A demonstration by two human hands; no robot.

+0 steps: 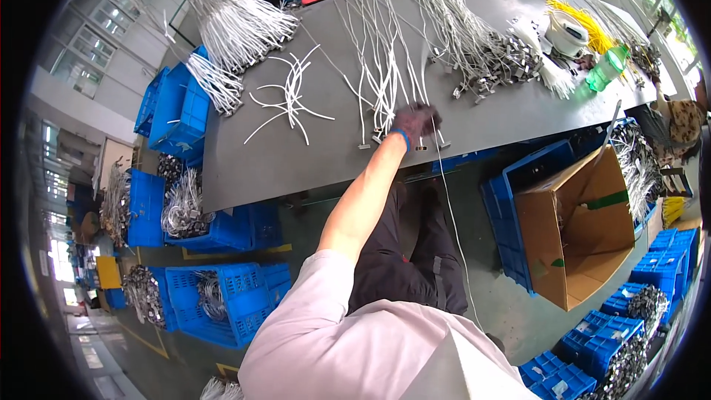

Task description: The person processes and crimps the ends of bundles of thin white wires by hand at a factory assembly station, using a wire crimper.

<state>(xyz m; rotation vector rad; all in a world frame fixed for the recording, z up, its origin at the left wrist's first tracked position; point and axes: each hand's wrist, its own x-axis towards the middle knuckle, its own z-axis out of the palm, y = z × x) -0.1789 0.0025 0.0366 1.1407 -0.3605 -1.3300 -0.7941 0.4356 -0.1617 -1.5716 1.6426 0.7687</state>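
Observation:
My left hand [418, 118], in a dark glove with a blue cuff, is over the near ends of a spread of white cables [386, 81] on the grey table. Its fingers are blurred among the cables, so I cannot make out whether they grip any. Small metal connectors [364, 147] tip these cables close to the table's front edge. One long thin cable [453, 215] runs from beside the glove down past my legs to the floor. To the left lies a loose crossed pile of short white tubes [292, 101]. My right hand is out of view.
A thick white cable bundle [241, 30] covers the table's far left corner. More cables with connectors [511, 59], a green bottle [607, 69] and yellow cables [581, 18] lie right. Blue crates [215, 304] flank me; a cardboard box [578, 230] stands at right.

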